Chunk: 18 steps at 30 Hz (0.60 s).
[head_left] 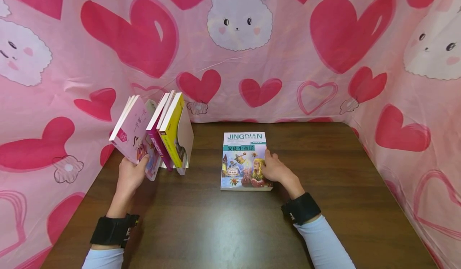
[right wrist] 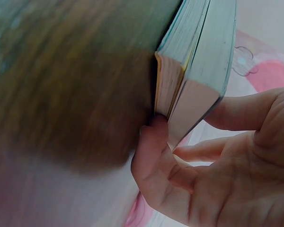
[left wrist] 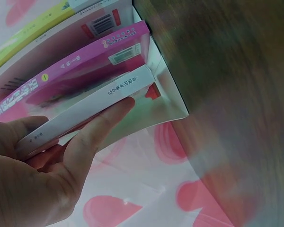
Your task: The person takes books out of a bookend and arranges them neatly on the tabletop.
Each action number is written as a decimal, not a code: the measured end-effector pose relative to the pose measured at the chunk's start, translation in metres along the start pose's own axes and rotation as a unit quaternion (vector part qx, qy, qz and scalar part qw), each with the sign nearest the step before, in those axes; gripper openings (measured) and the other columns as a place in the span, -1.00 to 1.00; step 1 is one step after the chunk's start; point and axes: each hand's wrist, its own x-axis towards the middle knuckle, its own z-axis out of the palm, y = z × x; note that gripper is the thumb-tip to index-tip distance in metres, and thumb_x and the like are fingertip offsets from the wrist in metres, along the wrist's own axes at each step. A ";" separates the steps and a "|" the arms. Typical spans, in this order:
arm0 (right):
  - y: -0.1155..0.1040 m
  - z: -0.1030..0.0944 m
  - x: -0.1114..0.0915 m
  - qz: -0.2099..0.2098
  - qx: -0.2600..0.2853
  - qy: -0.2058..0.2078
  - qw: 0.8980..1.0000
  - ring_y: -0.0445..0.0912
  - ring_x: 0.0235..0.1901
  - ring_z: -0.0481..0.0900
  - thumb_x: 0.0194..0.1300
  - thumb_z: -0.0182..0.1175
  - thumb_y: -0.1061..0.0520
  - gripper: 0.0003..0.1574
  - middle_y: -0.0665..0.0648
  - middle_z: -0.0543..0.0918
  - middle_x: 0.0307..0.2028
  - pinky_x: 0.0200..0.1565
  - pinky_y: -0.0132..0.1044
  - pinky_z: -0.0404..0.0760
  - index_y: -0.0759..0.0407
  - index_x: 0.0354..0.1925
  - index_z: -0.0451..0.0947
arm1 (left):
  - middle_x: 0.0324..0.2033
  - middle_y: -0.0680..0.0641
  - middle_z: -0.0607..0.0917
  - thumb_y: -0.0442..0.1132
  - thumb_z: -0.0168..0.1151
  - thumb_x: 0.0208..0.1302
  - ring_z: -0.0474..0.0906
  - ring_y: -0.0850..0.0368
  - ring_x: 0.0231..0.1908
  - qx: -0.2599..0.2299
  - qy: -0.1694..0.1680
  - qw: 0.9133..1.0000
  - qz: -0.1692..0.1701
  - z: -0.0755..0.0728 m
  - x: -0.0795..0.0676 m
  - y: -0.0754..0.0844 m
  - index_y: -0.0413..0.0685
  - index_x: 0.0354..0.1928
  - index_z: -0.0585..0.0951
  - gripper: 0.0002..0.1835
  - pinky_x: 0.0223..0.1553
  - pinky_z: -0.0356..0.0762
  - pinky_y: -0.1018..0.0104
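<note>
On the left, my left hand [head_left: 131, 175] grips a pink book [head_left: 134, 135] that leans to the left. In the left wrist view, the fingers and thumb lie on either side of its pale spine [left wrist: 92, 109]. Beside it a magenta book [head_left: 158, 145] and a yellow book [head_left: 173, 129] stand in a white bookend [head_left: 185, 129]. My right hand [head_left: 277, 169] holds the right edge of a book with a blonde figure on its cover [head_left: 243, 161], lying flat. The right wrist view shows a second, thinner book [right wrist: 169, 85] under it, with the fingertips at its edge.
A brown wooden table [head_left: 223, 229] carries everything. Pink cloth [head_left: 230, 65] with hearts and rabbits hangs behind the table and along both sides. Another pale book [left wrist: 75, 38] stands between the magenta and yellow ones.
</note>
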 end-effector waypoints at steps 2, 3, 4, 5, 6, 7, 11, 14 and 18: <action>-0.001 0.000 0.000 0.001 0.001 0.000 1.000 0.42 0.56 -0.04 0.60 -0.01 0.14 -0.05 0.66 -0.11 0.55 0.49 0.31 0.08 0.51 0.62 -0.27 | 0.22 -0.58 0.54 -0.17 0.13 0.57 0.58 -0.51 0.12 0.006 0.003 1.000 0.004 -0.001 -0.001 0.000 -0.50 0.41 0.38 -0.42 0.12 0.54 -0.39; -0.001 -0.001 0.000 0.003 0.003 0.000 1.000 0.42 0.56 -0.04 0.60 -0.01 0.14 -0.05 0.65 -0.11 0.56 0.49 0.31 0.07 0.50 0.62 -0.27 | 0.20 -0.58 0.56 -0.17 0.14 0.57 0.59 -0.50 0.11 0.009 0.005 1.000 0.005 -0.001 -0.001 0.000 -0.50 0.40 0.39 -0.43 0.11 0.55 -0.38; -0.001 -0.001 0.000 0.003 0.004 0.000 1.000 0.42 0.56 -0.03 0.60 -0.01 0.14 -0.05 0.65 -0.11 0.56 0.48 0.32 0.07 0.50 0.62 -0.27 | 0.18 -0.58 0.57 -0.17 0.14 0.57 0.61 -0.50 0.09 0.012 0.008 1.000 0.007 -0.002 -0.002 0.000 -0.51 0.38 0.41 -0.43 0.09 0.56 -0.37; -0.001 -0.002 0.000 0.003 0.003 0.001 1.000 0.42 0.56 -0.04 0.60 -0.01 0.14 -0.05 0.65 -0.11 0.56 0.48 0.32 0.07 0.50 0.62 -0.27 | 0.17 -0.58 0.58 -0.17 0.15 0.56 0.62 -0.49 0.07 0.015 0.012 1.000 0.008 -0.002 -0.002 0.000 -0.51 0.36 0.43 -0.44 0.08 0.57 -0.36; -0.001 -0.002 0.000 0.003 0.004 0.001 1.000 0.43 0.56 -0.03 0.59 -0.01 0.14 -0.05 0.65 -0.11 0.56 0.48 0.33 0.07 0.50 0.62 -0.27 | 0.16 -0.58 0.59 -0.18 0.16 0.56 0.62 -0.49 0.06 0.015 0.013 1.000 0.010 -0.002 -0.003 0.000 -0.51 0.36 0.43 -0.45 0.07 0.58 -0.36; -0.001 -0.002 0.000 0.004 0.005 0.002 1.000 0.42 0.56 -0.02 0.59 -0.01 0.14 -0.05 0.64 -0.11 0.56 0.48 0.33 0.07 0.50 0.62 -0.27 | 0.16 -0.58 0.59 -0.18 0.16 0.56 0.63 -0.49 0.06 0.015 0.014 1.000 0.011 -0.003 -0.003 0.000 -0.51 0.36 0.43 -0.45 0.07 0.58 -0.36; -0.002 -0.002 0.000 0.004 0.002 0.003 1.000 0.42 0.56 -0.03 0.60 -0.02 0.14 -0.05 0.64 -0.11 0.56 0.49 0.32 0.07 0.50 0.62 -0.27 | 0.19 -0.58 0.57 -0.18 0.16 0.56 0.61 -0.52 0.09 0.012 0.009 1.000 0.011 -0.004 -0.005 0.000 -0.51 0.38 0.41 -0.44 0.11 0.55 -0.39; -0.001 -0.001 0.000 0.003 0.004 0.003 1.000 0.41 0.57 -0.05 0.60 -0.02 0.14 -0.05 0.63 -0.11 0.56 0.49 0.32 0.05 0.50 0.62 -0.27 | 0.19 -0.59 0.56 -0.18 0.15 0.57 0.60 -0.53 0.10 0.013 0.009 1.000 0.009 -0.005 -0.007 -0.002 -0.51 0.38 0.41 -0.44 0.11 0.55 -0.39; 0.000 0.000 -0.001 0.004 0.007 0.001 1.000 0.40 0.55 0.02 0.59 0.00 0.14 -0.05 0.63 -0.09 0.56 0.48 0.34 0.07 0.49 0.62 -0.26 | 0.16 -0.60 0.58 -0.19 0.15 0.56 0.62 -0.53 0.07 0.022 0.013 1.000 0.013 -0.005 -0.012 -0.003 -0.52 0.35 0.44 -0.46 0.07 0.57 -0.39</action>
